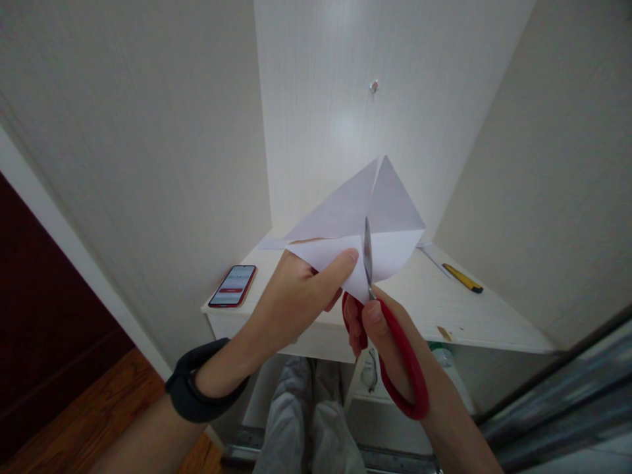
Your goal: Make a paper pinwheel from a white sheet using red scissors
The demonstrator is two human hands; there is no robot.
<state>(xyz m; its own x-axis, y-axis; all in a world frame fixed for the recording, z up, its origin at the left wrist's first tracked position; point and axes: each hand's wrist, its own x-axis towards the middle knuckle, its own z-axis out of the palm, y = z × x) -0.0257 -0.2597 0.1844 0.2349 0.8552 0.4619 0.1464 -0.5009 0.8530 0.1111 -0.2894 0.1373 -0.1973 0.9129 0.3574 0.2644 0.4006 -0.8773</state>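
Observation:
A folded sheet of white paper [336, 207] is held up above the white desk. My left hand [309, 280] grips its lower left part, with the thumb on top and the fingers beneath. In my right hand [380, 322] are red-handled scissors [405, 359], thumb and fingers through the loops. Their metal blades lie on the paper, one showing above it. A slit runs from the blades toward the top tip of the paper. The lower blade is hidden behind the sheet.
A phone [233, 286] with a lit screen lies at the desk's left edge. A yellow utility knife [462, 278] rests on the desk [498, 322] at right. White panels [316, 99] enclose the back and sides. An open shelf [382, 395] is below.

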